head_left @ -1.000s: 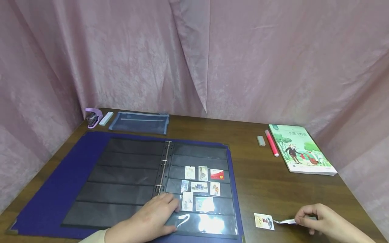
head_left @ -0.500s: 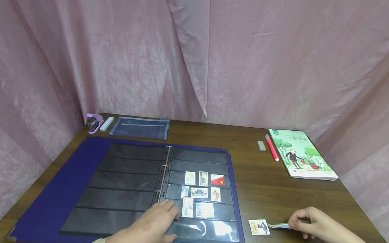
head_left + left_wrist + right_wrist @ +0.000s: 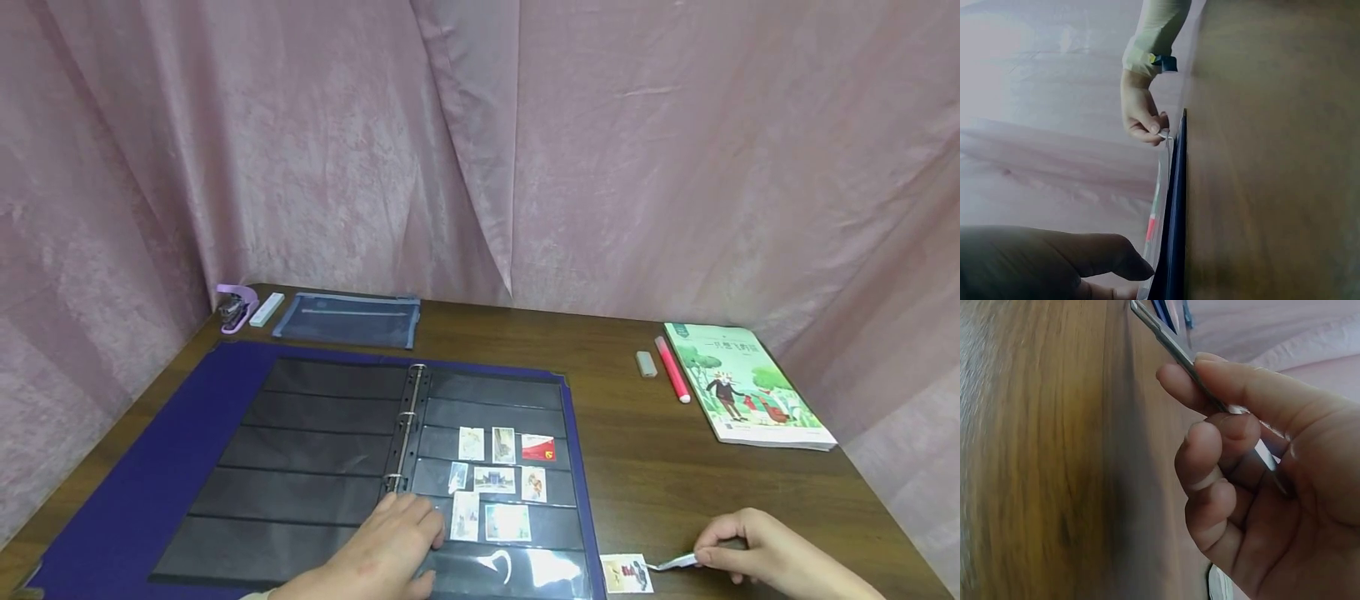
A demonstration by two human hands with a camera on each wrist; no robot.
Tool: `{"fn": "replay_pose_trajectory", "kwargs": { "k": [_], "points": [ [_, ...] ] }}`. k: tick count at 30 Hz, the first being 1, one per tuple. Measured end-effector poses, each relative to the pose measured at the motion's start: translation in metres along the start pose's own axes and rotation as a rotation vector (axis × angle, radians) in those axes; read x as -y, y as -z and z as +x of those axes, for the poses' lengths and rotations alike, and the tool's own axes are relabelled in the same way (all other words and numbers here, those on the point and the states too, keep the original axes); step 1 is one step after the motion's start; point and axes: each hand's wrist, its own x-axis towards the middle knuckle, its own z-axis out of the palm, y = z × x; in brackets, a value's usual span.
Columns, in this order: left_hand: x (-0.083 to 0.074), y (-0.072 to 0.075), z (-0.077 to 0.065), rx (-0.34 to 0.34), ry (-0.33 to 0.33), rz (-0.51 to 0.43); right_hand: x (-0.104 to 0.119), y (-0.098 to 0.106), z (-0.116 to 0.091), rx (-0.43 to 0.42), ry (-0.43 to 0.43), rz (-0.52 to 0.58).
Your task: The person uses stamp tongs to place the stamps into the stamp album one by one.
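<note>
In the head view a blue-covered stamp album [image 3: 153, 475] lies spread, with black pocket pages on metal rings [image 3: 405, 425]. My left hand [image 3: 382, 546] rests on it near the lower rings, fingers loosely bent and holding nothing. Several stamps, one of them a red stamp [image 3: 538, 448], sit in the right page's pockets. My right hand [image 3: 753, 550] pinches metal tweezers [image 3: 677, 562] between thumb and fingers. At the tweezers' tips is a loose stamp [image 3: 627, 573] with a red and yellow picture, beside the album's right edge. The right wrist view shows the tweezers' shank [image 3: 1175, 353] running into the palm.
Along the back left are a purple stapler [image 3: 237, 309], a small pale box [image 3: 267, 309] and a blue mesh zip pouch [image 3: 348, 321]. An eraser [image 3: 646, 364], a red marker [image 3: 672, 370] and a green picture book [image 3: 746, 385] lie at the right. A pink curtain [image 3: 480, 150] hangs behind the table.
My right hand has moved left with the tweezers, bringing the loose stamp from the bare table up to the album's right edge. My left hand stays on the album; the view has tilted slightly.
</note>
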Motion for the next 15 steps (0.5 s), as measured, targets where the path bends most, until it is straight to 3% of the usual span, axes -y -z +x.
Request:
{"fn": "replay_pose_trajectory", "kwargs": {
  "k": [7,15],
  "points": [
    [-0.0005,0.0010,-0.0004,0.008,0.010,0.001,0.0069,-0.0053,0.0074,-0.009,0.020,-0.030],
    [-0.0004,0.0033,-0.0002,0.099,0.036,-0.021,0.0060,-0.0100,0.0108,-0.016,0.082,-0.030]
  ]
}}
